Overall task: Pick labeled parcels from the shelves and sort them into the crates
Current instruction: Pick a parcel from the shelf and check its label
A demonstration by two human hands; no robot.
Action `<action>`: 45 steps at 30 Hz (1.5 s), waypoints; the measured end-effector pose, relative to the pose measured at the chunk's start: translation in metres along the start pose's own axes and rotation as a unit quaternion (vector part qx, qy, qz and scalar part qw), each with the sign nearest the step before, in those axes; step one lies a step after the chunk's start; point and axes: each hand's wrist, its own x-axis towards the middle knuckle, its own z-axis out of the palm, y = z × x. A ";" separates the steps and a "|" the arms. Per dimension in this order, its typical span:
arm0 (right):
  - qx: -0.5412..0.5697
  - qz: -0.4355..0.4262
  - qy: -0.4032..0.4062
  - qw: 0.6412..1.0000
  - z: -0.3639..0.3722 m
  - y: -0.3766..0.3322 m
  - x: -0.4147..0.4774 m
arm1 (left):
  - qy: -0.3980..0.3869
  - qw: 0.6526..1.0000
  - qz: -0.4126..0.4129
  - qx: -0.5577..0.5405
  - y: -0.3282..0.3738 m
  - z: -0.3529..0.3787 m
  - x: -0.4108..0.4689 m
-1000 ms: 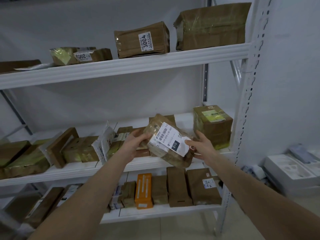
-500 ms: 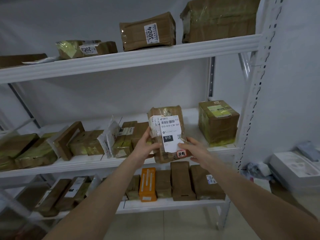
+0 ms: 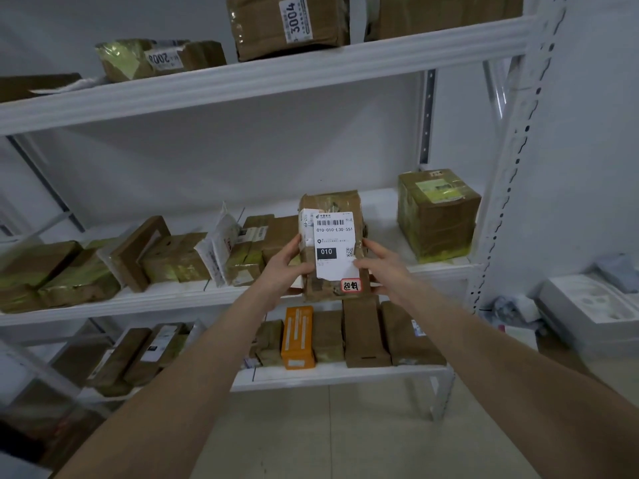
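Head view, left hand (image 3: pixel 281 271), right hand (image 3: pixel 383 267), fingers (image 3: pixel 373 246) clamped on taped brown rectangular parcel (image 3: pixel 332 201), white paper label (image 3: pixel 333 252)

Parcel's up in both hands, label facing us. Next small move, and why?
Probably draw the parcel back and turn to find the crates: left hand and right hand grip its sides, it is upright before the middle shelf, its 010 label is legible, no crate is in view.

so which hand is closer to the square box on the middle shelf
Right. The right hand grips the right edge of the parcel, the side facing the box; the left hand grips its left edge, farther away.
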 end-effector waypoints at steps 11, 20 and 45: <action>-0.043 0.001 -0.053 0.998 0.016 0.013 -0.002 | 0.054 0.997 -0.046 -0.013 -0.025 -0.005 -0.025; -0.076 0.034 -0.143 0.986 0.092 0.057 0.003 | 0.136 0.985 -0.094 -0.049 -0.075 -0.056 -0.084; -0.211 0.089 -0.367 0.902 0.591 0.176 -0.033 | 0.357 0.891 -0.235 -0.152 -0.268 -0.457 -0.268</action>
